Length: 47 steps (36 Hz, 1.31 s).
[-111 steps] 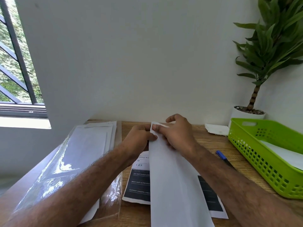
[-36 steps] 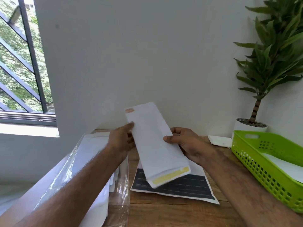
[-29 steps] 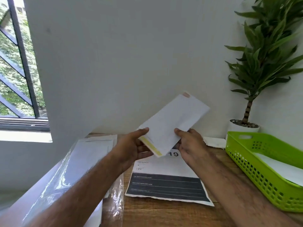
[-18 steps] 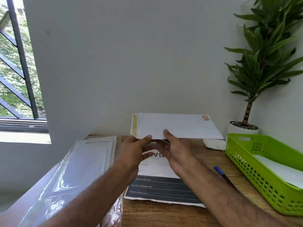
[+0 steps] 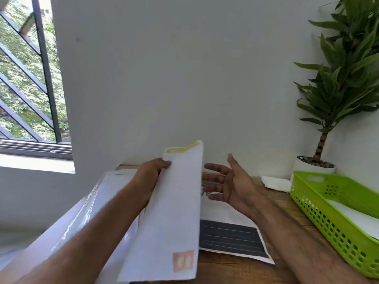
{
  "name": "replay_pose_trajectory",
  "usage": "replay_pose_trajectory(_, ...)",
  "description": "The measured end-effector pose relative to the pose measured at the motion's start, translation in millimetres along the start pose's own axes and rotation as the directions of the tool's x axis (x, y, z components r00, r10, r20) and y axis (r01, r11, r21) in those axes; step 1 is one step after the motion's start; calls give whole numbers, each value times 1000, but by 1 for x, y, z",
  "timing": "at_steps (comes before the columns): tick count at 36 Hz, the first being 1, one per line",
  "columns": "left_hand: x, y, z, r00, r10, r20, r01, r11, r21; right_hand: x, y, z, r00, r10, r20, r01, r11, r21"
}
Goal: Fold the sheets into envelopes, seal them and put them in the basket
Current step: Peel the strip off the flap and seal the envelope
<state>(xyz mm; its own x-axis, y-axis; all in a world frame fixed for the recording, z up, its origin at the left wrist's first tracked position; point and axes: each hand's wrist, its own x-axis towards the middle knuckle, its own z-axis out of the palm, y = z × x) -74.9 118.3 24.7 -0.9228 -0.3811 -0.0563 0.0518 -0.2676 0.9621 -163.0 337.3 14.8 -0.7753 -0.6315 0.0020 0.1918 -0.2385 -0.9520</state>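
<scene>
Now the left hand [image 5: 149, 177] pinches the long white envelope [image 5: 176, 212] by its left edge, near the yellow-striped far end, holding it above the table [image 5: 225, 271]. At its 3 o'clock the right hand [image 5: 233, 185] hangs with fingers spread, gripping nothing, over a printed sheet [image 5: 229, 238]. Farther toward 3 o'clock sits the green basket [image 5: 332, 228], with white paper inside.

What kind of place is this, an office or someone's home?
Probably a desk corner in a home or small office: wooden table beside a barred window, a potted plant, and a green basket.
</scene>
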Motion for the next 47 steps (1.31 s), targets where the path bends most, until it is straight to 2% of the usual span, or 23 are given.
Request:
replay_pose_trajectory(3, -4, -9, 13, 995, 101, -22, -99, 993, 63, 1, 2, -1, 1000, 12, -4, -12, 999, -40)
replay_pose_trajectory(7, -4, -20, 24, 970, 245, -8, -240, 955, 173, -1, 6, 5, 998, -63, -24, 55, 968, -245)
replay_pose_trajectory(11, -7, -25, 27, 972, 213, 102, -231, 948, 219, -1, 9, 5, 978, -164, -131, 107, 927, -360)
replay_pose_trajectory(16, -7, -30, 25, 977, 123, 172, -152, 974, 166, -4, 11, 9, 987, -139, -77, 95, 905, -414)
replay_pose_trajectory(21, -7, -28, 24, 973, 78, 216, -107, 986, 124, -4, 12, 11, 987, -142, -79, 100, 913, -395)
replay_pose_trajectory(28, 0, -19, 16, 981, 30, 194, -59, 988, 144, -7, 1, 13, 984, -143, -103, 97, 928, -359)
replay_pose_trajectory(38, 0, -16, 14, 970, 137, 203, -150, 988, 50, -14, -7, 17, 986, -156, -62, 130, 942, -310)
replay_pose_trajectory(47, -8, -14, 20, 989, 93, 117, -94, 996, 3, -13, -5, 19, 982, -157, -101, 118, 942, -315)
